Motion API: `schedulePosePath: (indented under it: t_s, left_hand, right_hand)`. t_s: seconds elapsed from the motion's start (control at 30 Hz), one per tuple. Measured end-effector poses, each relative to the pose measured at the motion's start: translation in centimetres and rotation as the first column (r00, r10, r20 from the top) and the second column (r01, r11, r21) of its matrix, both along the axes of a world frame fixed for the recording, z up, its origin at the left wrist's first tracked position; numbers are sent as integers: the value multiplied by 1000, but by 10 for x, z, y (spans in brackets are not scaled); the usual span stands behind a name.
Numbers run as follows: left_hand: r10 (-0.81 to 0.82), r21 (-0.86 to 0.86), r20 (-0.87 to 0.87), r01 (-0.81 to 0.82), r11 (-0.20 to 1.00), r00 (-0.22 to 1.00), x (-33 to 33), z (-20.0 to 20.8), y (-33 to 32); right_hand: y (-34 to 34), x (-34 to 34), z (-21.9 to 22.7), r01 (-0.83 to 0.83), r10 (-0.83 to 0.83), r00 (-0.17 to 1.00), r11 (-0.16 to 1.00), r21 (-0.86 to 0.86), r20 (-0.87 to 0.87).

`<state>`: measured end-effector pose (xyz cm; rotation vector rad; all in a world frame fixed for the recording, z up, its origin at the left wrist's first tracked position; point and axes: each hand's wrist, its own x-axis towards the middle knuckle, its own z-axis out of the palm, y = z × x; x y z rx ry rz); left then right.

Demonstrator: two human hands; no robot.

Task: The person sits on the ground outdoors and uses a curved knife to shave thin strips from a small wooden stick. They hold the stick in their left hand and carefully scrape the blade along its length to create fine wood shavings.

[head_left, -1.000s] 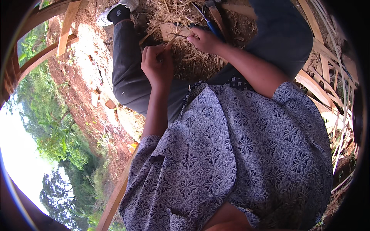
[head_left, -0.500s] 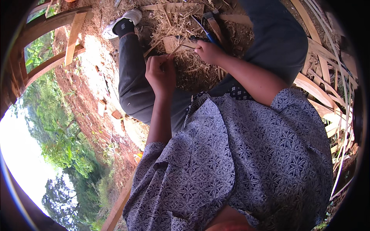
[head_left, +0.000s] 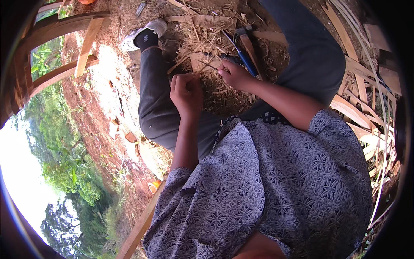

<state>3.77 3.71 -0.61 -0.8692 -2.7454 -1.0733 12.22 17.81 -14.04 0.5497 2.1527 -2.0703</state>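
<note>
As right hand (head_left: 234, 75) holds blade (head_left: 208, 64), left hand (head_left: 186, 93) pinches strip (head_left: 202, 69), shavings (head_left: 189, 42) beyond.

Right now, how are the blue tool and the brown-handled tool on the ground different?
The blue tool has a bright blue handle; the brown-handled tool has a dull brown one. The blue tool narrows to a thin shaft, while the brown-handled tool ends in a chunky dark head. The blue tool lies farther left than the brown-handled tool. Both lie on the ground near the right hand.

Shavings (head_left: 195, 43) lie before the hands (head_left: 186, 93), left of a hammer (head_left: 249, 46).
</note>
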Motion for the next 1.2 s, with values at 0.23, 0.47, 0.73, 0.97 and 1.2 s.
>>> schedulePosePath:
  t_s: [0.23, 0.47, 0.73, 0.97, 1.2]
  left_hand:
    - [-1, 15, 11, 1, 1000, 1000, 6, 0, 0]
    - [3, -6, 54, -3, 1000, 999, 7, 6, -2]
    - [-6, -12, 11, 6, 1000, 1000, 5, -5, -11]
    - [1, 22, 16, -1, 1000, 1000, 1, -12, -13]
    - [1, 38, -9, -1, 999, 1000, 5, -12, -13]
  right_hand:
    - [10, -1, -9, -36, 38, 997, 999, -25, 61]
    - [10, -1, -7, -67, 69, 996, 997, -48, 47]
    - [13, -2, 21, -77, 77, 997, 996, -33, -13]
    - [3, -2, 23, -53, 56, 996, 998, 40, -66]
    - [6, -2, 51, -74, 75, 990, 997, 10, -116]
